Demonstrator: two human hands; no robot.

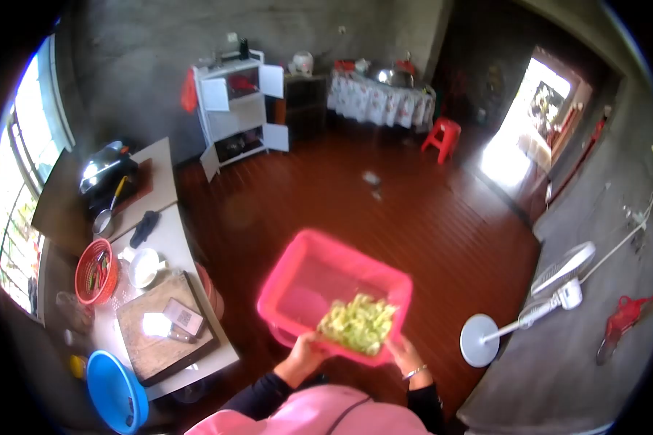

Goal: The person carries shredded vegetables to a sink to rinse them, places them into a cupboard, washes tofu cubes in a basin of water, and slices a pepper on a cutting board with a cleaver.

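Observation:
A pink rectangular basket [297, 268] is held out in front of my body, tilted, with chopped pale-green vegetable pieces [359, 324] gathered at its near right end. My left hand [306, 357] grips its near rim at the lower left of the pieces. On the right, my right hand [406, 357], with a bracelet at the wrist, is closed on the near right corner. Parts of the fingers are hidden by the basket wall.
Left: a counter [221, 353] with a cutting board [134, 308], red basket [87, 290], white bowl [144, 267] and pan; a blue basin [109, 391] stands beside it. Right: a standing fan [479, 341]. Farther back: a white cabinet [236, 119], covered table [381, 101] and red stool [442, 138].

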